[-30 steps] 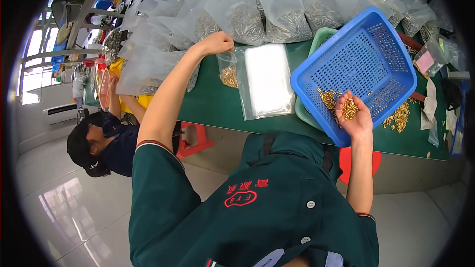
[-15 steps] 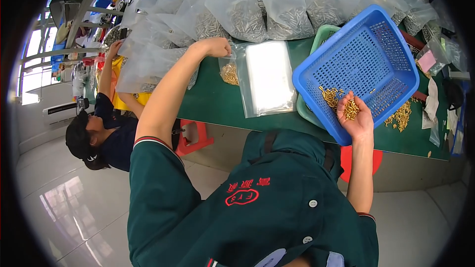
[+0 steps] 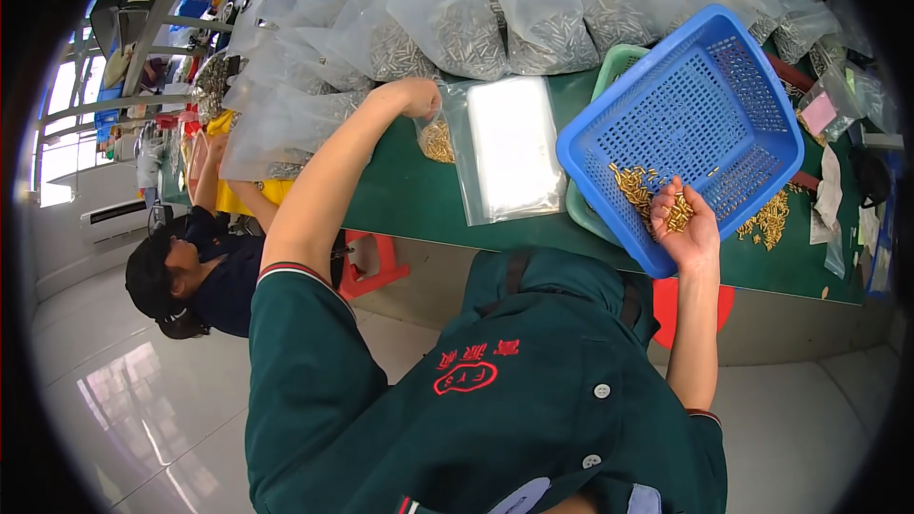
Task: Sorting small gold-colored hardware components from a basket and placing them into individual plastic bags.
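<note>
Across a green tabletop (image 3: pixel 400 200), the right hand (image 3: pixel 693 238) cups small brass-coloured pieces (image 3: pixel 679 215), probably hard, slippery and best scooped by palm, over the blue basket (image 3: pixel 685 124), while the left hand (image 3: pixel 409 95) pinches a small clear bag (image 3: pixel 428 131), likely soft and best held by its rim.

Bright windows (image 3: pixel 57 176) stand at left, and pale glossy floor tiles (image 3: pixel 211 376) reflect light near a red stool (image 3: pixel 388 265)
</note>
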{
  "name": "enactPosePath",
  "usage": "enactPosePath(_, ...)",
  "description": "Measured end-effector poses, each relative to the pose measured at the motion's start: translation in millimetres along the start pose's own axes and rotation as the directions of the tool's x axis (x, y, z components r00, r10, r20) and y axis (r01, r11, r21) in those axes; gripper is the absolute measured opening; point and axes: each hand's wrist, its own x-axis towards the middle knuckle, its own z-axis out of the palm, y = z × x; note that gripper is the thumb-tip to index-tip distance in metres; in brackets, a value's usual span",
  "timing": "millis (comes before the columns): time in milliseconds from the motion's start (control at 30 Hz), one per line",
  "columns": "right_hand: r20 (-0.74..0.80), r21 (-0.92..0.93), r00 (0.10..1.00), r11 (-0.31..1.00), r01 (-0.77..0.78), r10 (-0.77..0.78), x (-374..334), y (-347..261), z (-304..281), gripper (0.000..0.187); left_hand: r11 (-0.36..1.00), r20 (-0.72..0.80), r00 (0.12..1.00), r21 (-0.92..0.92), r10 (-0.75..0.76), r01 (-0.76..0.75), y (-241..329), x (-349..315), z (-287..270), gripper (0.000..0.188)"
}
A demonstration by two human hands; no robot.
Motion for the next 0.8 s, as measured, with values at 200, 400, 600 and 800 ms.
enactPosePath(200,-0.003,-0.047,1.0,0.999,-0.014,0.014,-3.5,-0.5,2.6,0.019,1.0,-0.052,0.999,0.021,0.003,-0.002,5.7,-2.9,-3.4,0.016)
enactPosePath(400,-0.033,-0.132,0.999,0.991,0.01,-0.015,-7.6,-5.6,6.3,0.018,0.999,-0.175,0.984,-0.009,-0.044,0.043,24.6,-22.8,-19.2,0.017)
enactPosePath(600,0.121,-0.332,0.975,0.918,0.219,-0.188,-15.1,-15.2,6.5,0.021,-0.224,-0.664,0.742,-0.712,-0.093,-0.665,174.9,-72.3,-40.9,0.024)
enactPosePath(800,0.335,-0.737,0.907,0.53,0.42,-0.253,-46.3,-0.6,58.4,0.025,-0.815,-0.278,0.921,-0.576,0.274,0.069,298.2,-37.3,-4.9,0.046)
